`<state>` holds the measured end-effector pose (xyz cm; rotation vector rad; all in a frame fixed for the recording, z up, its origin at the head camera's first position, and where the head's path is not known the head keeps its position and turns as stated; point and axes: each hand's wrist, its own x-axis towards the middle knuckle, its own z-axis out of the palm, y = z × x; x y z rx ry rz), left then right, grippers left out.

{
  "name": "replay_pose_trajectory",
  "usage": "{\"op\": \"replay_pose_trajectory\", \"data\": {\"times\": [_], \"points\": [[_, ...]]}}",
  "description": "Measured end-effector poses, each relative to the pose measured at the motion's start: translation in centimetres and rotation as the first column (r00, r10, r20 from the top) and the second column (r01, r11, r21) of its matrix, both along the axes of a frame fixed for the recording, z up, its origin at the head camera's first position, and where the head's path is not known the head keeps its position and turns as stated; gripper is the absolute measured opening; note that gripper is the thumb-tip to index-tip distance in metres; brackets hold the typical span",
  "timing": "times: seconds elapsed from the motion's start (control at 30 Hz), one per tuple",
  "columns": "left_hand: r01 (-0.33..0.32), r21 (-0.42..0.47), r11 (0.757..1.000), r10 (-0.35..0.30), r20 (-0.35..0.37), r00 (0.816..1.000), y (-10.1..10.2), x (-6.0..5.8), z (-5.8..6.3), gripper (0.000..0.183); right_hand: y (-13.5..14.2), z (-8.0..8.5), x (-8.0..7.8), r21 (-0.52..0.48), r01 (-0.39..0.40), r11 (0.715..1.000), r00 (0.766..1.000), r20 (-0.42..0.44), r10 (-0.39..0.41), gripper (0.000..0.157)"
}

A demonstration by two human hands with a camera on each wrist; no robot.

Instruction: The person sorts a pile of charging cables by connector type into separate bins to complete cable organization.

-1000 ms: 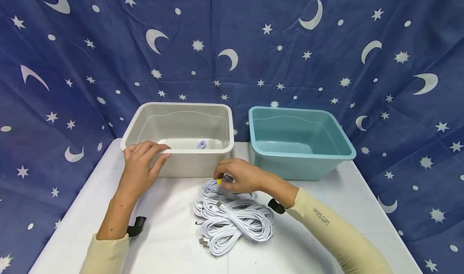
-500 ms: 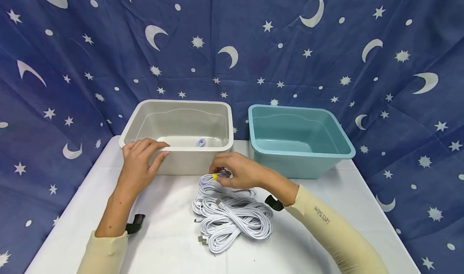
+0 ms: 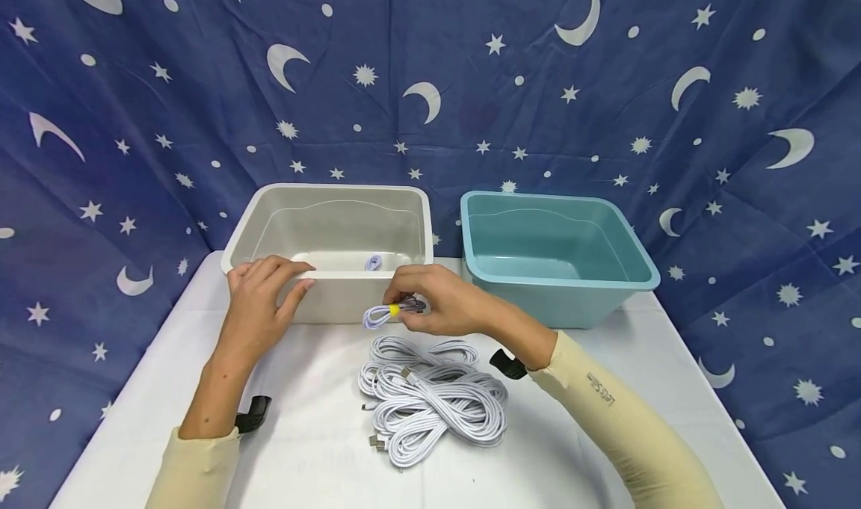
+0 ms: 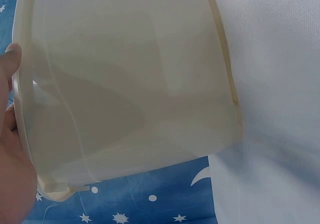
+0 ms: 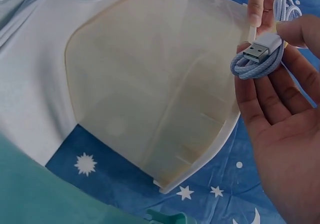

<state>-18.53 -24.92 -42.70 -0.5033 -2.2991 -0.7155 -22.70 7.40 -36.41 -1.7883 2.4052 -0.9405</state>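
Note:
My right hand (image 3: 440,300) pinches a small coiled USB cable (image 3: 377,316), lavender-white and wrapped with a yellow tie, in front of the grey bin's right end. The right wrist view shows its metal USB plug (image 5: 257,52) between thumb and fingers. With fingers over the front rim and thumb outside, my left hand (image 3: 258,311) grips the grey bin (image 3: 356,275). Another small coiled cable (image 3: 373,263) lies inside that bin. Below my right hand, several long white cables (image 3: 447,415) lie bundled in overlapping loops on the table.
To the right stands a teal bin (image 3: 565,281), with a narrow gap between it and the grey one. Both sit on a white tablecloth (image 3: 303,434) against a blue star-and-moon curtain (image 3: 471,68).
My right hand has lifted the small USB cable off the white bundles, up and slightly left toward the grey bin's front rim. My left hand keeps its hold on the rim.

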Motion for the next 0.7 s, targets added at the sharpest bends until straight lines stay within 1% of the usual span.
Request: {"op": "replay_pose_trajectory", "data": {"times": [0.13, 0.4, 0.7], "points": [[0.001, 0.0, 1.0, -0.001, 0.003, 1.0, -0.1, 0.0, 0.1, 0.022, -0.3, 0.3, -0.2, -0.016, 0.023, 1.0, 0.999, -0.022, -0.024, 0.018], [-0.009, -0.002, 1.0, 0.009, 0.011, 1.0, -0.3, 0.3, 0.1, 0.022, -0.8, 1.1, -0.5, -0.077, 0.063, 0.995, 0.998, 0.006, -0.062, 0.019], [0.001, 0.003, 1.0, -0.001, 0.012, 1.0, -0.2, 0.1, 0.1, 0.022, -1.1, 1.3, -2.3, -0.119, 0.143, 0.983, 0.99, 0.032, -0.14, 0.019]]}}
